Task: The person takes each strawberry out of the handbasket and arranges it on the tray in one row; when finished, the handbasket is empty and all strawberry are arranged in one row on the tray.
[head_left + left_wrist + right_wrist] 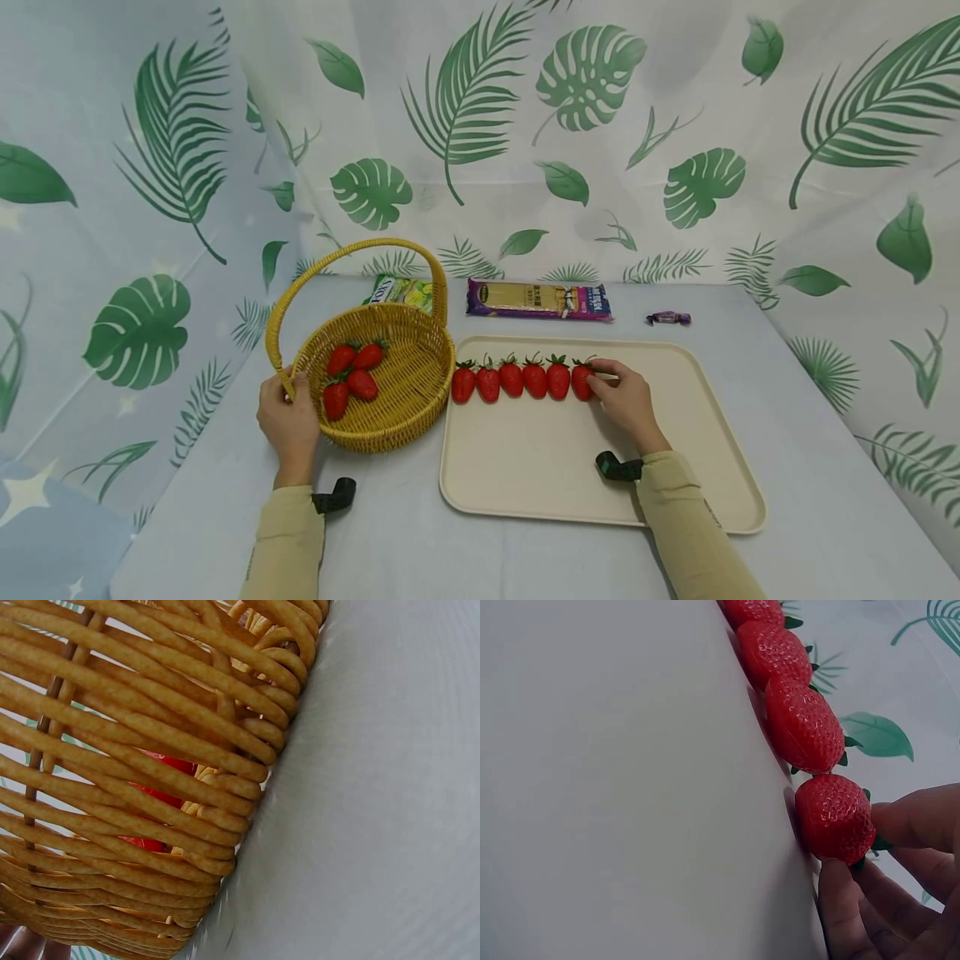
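While the left hand (288,425) grips the left side of the yellow wicker basket (390,432) at the foot of its raised handle (360,244), the right hand (630,404) works over the cream tray (525,467). Fingers (838,896) of the right hand pinch the end strawberry (581,383) near its leafy top, with fingertips on either side of the fruit. Left-hand fingers are curled about the basket; their exact placement is partly hidden.

The pinched fruit stands at the right end of a row along the tray's far part, leaves pointing to the far edge. Five more strawberries (512,380) run leftward from it in the same orientation, closely spaced. Whether the end one touches its neighbour cannot be determined.

Four strawberries (363,385) lie grouped in the left half of the basket, which sits upright just left of the tray. Both rest on the pale cloth-covered counter (420,550). Behind the basket lies a green packet (415,293), partly concealed. Beyond the tray are a long purple-edged packet (538,300) and, to its right, a small purple-wrapped sweet (668,318).
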Demonstrator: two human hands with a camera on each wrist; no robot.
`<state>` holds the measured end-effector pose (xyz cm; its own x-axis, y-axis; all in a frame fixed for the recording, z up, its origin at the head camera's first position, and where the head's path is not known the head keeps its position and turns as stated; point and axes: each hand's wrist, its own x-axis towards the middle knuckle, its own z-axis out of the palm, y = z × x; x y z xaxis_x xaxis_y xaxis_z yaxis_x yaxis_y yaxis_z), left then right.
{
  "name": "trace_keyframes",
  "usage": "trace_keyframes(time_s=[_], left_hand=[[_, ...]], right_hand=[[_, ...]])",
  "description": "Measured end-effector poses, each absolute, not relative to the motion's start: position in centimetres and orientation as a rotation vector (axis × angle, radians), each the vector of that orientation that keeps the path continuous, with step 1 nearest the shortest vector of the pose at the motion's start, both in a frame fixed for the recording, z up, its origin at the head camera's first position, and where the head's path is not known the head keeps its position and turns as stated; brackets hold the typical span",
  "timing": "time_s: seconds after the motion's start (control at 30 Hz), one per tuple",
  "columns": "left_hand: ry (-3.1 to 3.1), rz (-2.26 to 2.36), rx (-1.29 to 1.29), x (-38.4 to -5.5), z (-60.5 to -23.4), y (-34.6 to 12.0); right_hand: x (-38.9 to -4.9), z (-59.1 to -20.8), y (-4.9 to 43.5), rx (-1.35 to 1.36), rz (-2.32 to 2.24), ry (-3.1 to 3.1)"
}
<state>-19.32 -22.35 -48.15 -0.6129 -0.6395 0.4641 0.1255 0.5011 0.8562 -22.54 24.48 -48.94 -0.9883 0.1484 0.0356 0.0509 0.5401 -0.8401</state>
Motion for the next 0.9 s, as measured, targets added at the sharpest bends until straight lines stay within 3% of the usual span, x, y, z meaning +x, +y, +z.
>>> trace_keyframes(time_s=[0.57, 0.9], left_hand=[[-1.924, -1.184, 0.427, -19.4, -48.2, -22.5], [-1.917, -1.175, 0.408, -19.5, -48.1, -22.4]], right_hand=[[-22.4, -48.7, 23.5, -0.259, 1.553, -2.231], [-19.9, -45.3, 18.1, 0.016, 1.824, -2.191]])
